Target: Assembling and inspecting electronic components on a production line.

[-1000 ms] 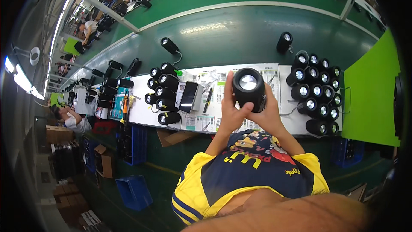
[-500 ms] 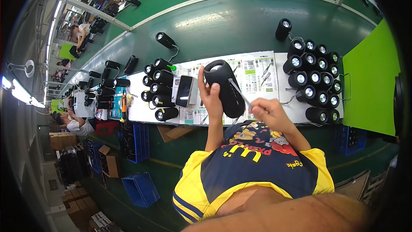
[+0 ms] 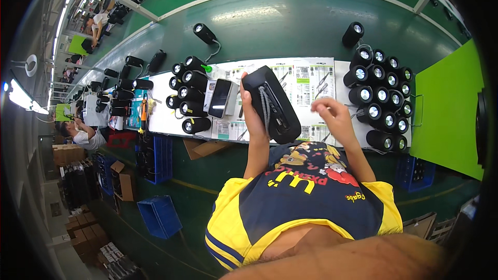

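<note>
Green bench curved across the upper middle of the frame, bent by the lens, with printed white sheets laid along its near side. From my remote seat I noted one black speaker at the centre, lifted over those sheets and tilted, its upper end leaning left. The left hand was wrapped around its left side, holding it. A braided grey cord lay along the speaker's face (doubled, as far as I could make out). Just right of centre hung the right hand, apart from the speaker, fingers bent; I could not tell whether the tips met or pinched anything.

Right of that hand I logged a dense cluster of speakers, silver ends showing. Left of centre, a smaller group lay beside a phone. A lime-green panel closed off the right edge; a blue crate sat on the floor, lower left.
</note>
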`<action>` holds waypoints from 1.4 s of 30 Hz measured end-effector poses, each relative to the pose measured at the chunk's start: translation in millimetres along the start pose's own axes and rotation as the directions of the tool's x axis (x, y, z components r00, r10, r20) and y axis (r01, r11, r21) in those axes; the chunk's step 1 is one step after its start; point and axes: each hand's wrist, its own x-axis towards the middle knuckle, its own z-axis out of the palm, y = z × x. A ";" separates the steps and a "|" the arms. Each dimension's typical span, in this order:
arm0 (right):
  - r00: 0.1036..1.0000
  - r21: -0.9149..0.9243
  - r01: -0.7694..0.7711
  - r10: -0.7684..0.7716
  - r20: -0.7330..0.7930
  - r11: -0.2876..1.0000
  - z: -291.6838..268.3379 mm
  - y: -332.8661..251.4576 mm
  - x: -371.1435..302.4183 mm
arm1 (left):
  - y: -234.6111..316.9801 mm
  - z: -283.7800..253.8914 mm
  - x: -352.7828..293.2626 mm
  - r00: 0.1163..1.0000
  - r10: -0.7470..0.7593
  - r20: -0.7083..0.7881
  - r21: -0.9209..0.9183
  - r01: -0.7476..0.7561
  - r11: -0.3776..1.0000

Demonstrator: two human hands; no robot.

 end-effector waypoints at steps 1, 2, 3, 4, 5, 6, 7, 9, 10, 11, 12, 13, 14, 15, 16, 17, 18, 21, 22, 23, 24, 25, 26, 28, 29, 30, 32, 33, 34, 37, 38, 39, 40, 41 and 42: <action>0.997 0.142 -0.063 0.054 0.063 0.988 -0.5 10.0 5.1 | 0.5 0.2 2.1 0.993 -0.119 -0.005 -0.098 0.118 0.988; 0.986 0.277 -0.132 0.098 0.131 0.952 0.0 16.9 7.2 | 1.7 7.5 -3.0 0.987 -0.158 -0.002 -0.145 0.156 0.977; 0.949 0.329 -0.238 0.146 0.281 0.914 2.1 21.7 5.6 | 0.4 5.9 -3.1 0.986 -0.164 -0.002 -0.146 0.162 0.976; 0.922 0.396 -0.282 0.134 0.363 0.874 9.4 24.4 2.5 | -0.9 3.7 -2.1 0.971 -0.219 0.100 -0.176 0.234 0.956; 0.890 0.453 -0.330 0.114 0.441 0.828 18.5 25.4 -0.3 | 0.0 6.6 -1.1 0.942 -0.267 0.202 -0.202 0.306 0.930; 0.867 0.405 -0.383 0.173 0.467 0.830 26.6 22.3 -3.1 | -0.1 13.8 -4.5 0.959 -0.243 0.146 -0.185 0.267 0.946; 0.866 0.404 -0.385 0.174 0.469 0.830 30.2 22.4 -4.9 | 0.0 16.8 -6.1 0.959 -0.243 0.144 -0.185 0.267 0.946; 0.847 0.595 -0.431 0.075 0.527 0.679 34.3 23.7 -6.3 | -1.3 20.9 -8.1 0.941 -0.263 0.212 -0.380 0.328 0.865; 0.881 0.560 -0.358 0.073 0.467 0.747 34.8 20.2 -6.0 | -4.9 18.8 -6.2 0.960 -0.231 0.157 -0.257 0.266 0.929; 0.912 0.515 -0.284 0.063 0.404 0.809 34.6 16.5 -5.3 | -7.3 17.9 -4.5 0.976 -0.190 0.108 -0.125 0.203 0.971; 0.925 0.535 -0.277 0.071 0.373 0.798 33.7 16.2 -3.3 | -8.8 17.5 -8.2 0.984 -0.149 0.097 -0.073 0.156 0.985; 0.945 0.491 -0.216 0.053 0.324 0.844 31.6 15.2 -1.4 | -5.2 21.3 -9.7 0.986 -0.111 0.124 -0.111 0.125 0.986; 0.961 0.441 -0.154 0.030 0.275 0.884 30.1 12.6 0.6 | -2.6 22.9 -11.3 0.986 -0.072 0.150 -0.150 0.094 0.984; 0.984 0.316 -0.088 0.033 0.177 0.945 29.0 7.1 -3.8 | -6.2 6.9 -9.0 0.983 -0.108 0.149 -0.232 0.140 0.962; 0.984 -0.051 0.179 -0.178 0.025 0.983 26.7 8.1 -3.0 | -1.1 6.1 -7.5 0.975 -0.029 0.218 -0.143 0.061 0.988; 0.908 -0.437 0.361 -0.418 -0.038 0.824 24.1 10.0 -2.2 | 4.1 5.4 -4.8 0.955 0.042 0.293 -0.058 -0.027 0.998; 0.876 -0.469 0.394 -0.477 -0.067 0.790 23.9 12.7 0.2 | 1.4 -7.0 1.9 0.957 -0.064 0.282 0.033 0.057 0.998; 0.873 -0.356 0.428 -0.482 -0.076 0.831 29.5 18.1 -8.9 | -16.0 -16.7 3.0 0.965 -0.125 0.233 -0.133 0.159 0.978; 0.935 -0.091 0.336 -0.344 -0.090 0.937 33.9 19.2 -13.0 | -13.2 -7.8 -2.0 0.962 -0.133 0.240 -0.198 0.182 0.963; 0.977 0.182 0.210 -0.202 -0.062 0.961 37.9 19.4 -15.2 | -9.9 0.7 -5.8 0.958 -0.143 0.247 -0.261 0.208 0.943; 0.999 0.513 -0.045 0.037 0.027 0.857 38.6 17.7 -18.9 | -11.5 1.1 -4.5 0.951 -0.126 0.281 -0.304 0.213 0.929; 0.999 0.513 -0.038 0.034 0.017 0.858 38.2 18.6 -18.9 | -13.5 0.8 -3.5 0.948 -0.130 0.291 -0.302 0.220 0.928; 0.983 0.602 -0.183 0.125 0.137 0.778 37.7 20.8 -19.4 | -15.6 -0.2 -3.3 0.944 -0.100 0.315 -0.321 0.205 0.925; 0.973 0.445 -0.214 0.149 0.176 0.870 29.6 8.8 -17.0 | -19.5 -4.4 -2.3 0.926 -0.057 0.373 -0.349 0.197 0.916; 0.987 0.393 -0.131 0.080 0.142 0.910 25.5 4.3 -14.1 | -21.0 -3.8 -2.1 0.921 -0.068 0.383 -0.341 0.210 0.916; 0.994 0.336 -0.047 0.011 0.110 0.941 21.1 1.1 -11.8 | -23.8 -2.2 -2.6 0.926 -0.142 0.349 -0.403 0.286 0.869; 0.975 -0.089 0.220 -0.222 -0.015 0.971 12.0 -15.8 -3.9 | -27.6 -2.9 0.6 0.897 -0.261 0.357 -0.495 0.419 0.761; 0.947 -0.263 0.299 -0.318 -0.032 0.917 9.6 -24.5 0.7 | -31.6 -6.7 1.6 0.878 -0.334 0.343 -0.539 0.475 0.695; 0.893 -0.332 0.406 -0.447 -0.052 0.851 6.4 -27.3 6.4 | -38.4 -6.6 0.9 0.848 -0.410 0.336 -0.584 0.530 0.615; 0.780 -0.534 0.545 -0.625 0.038 0.647 6.0 -56.1 11.7 | -38.7 -1.3 -7.5 0.630 -0.376 0.680 -0.430 0.758 0.491; 0.764 -0.550 0.556 -0.644 0.041 0.623 6.6 -57.4 14.7 | -43.9 -1.7 -5.9 0.660 -0.479 0.579 -0.387 0.740 0.551; 0.747 -0.566 0.567 -0.663 0.046 0.599 6.3 -57.7 15.9 | -48.7 -2.5 -5.4 0.667 -0.493 0.559 -0.410 0.739 0.535; 0.775 -0.549 0.558 -0.627 0.077 0.622 6.0 -56.5 14.4 | -48.4 0.2 -4.1 0.674 -0.504 0.540 -0.433 0.736 0.521; 0.781 -0.535 0.561 -0.618 0.089 0.632 6.9 -56.9 12.8 | -45.6 1.2 -3.1 0.686 -0.533 0.496 -0.412 0.726 0.550; 0.787 -0.522 0.563 -0.608 0.102 0.641 7.7 -57.3 11.8 | -40.8 1.6 -0.7 0.653 -0.536 0.536 -0.437 0.757 0.485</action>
